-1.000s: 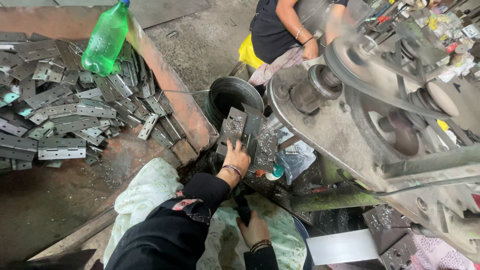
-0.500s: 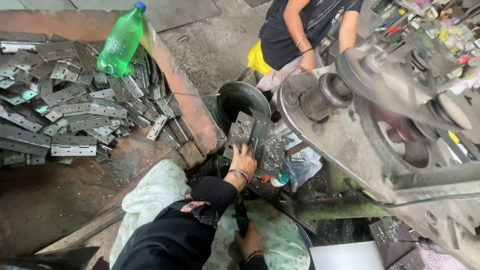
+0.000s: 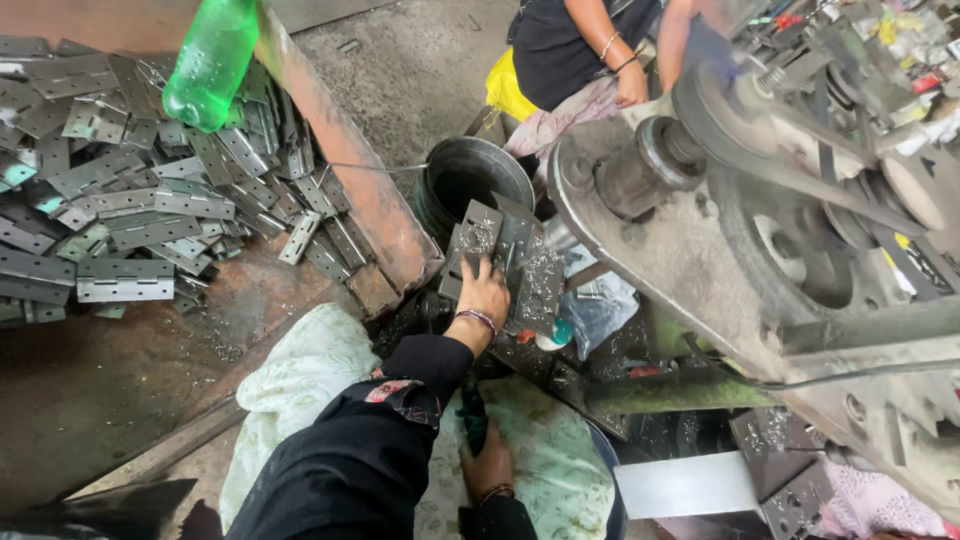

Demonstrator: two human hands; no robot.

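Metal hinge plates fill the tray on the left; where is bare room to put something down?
Bare rusty tray floor lies below the pile of hinge plates, left of the pale cloth. The concrete above the black bucket is also free. Around the left hand and the machine it is crowded.

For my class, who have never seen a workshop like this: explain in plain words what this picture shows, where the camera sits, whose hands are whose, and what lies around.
The picture comes from a camera worn on a person's head, looking down at their own arms in black sleeves. Their left hand rests flat on a grey metal hinge plate dusted with metal shavings. Their right hand is lower down, gripping a dark handle over a patterned cloth. To the right is a big machine with a belt wheel. Behind the plate stands a dark bucket. On the left, a rusty tray holds a pile of hinges and a green plastic bottle. At the top sits a co-worker, whose hand is not the wearer's.
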